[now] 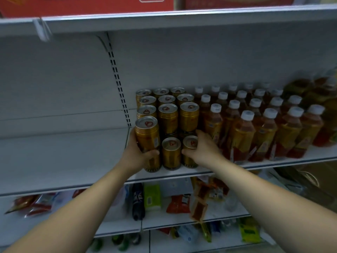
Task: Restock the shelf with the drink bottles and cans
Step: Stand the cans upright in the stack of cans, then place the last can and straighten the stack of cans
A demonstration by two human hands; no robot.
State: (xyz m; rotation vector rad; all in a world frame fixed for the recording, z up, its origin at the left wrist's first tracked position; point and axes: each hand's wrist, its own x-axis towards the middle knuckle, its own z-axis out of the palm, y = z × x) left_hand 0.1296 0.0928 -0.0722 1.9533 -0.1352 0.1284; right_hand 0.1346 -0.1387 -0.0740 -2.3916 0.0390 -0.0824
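Middle shelf (63, 157), drink bottles (262, 132) packed on the right, gold cans (167, 117) stacked centre. Looks like front-row filling: left hand (140, 154) wraps its fingers round the near-left can (146, 136), right hand (204, 150) curls round the near-right can (189, 143). Next, likely: seat both flush, release.

Twelve silver tops showing on the gold metal cans (167, 117), stacked two high, lower ones mostly hidden. Next door, roughly nineteen white-capped amber plastic bottles (242, 136), back rows blurry. Up top, two red cartons (91, 4).
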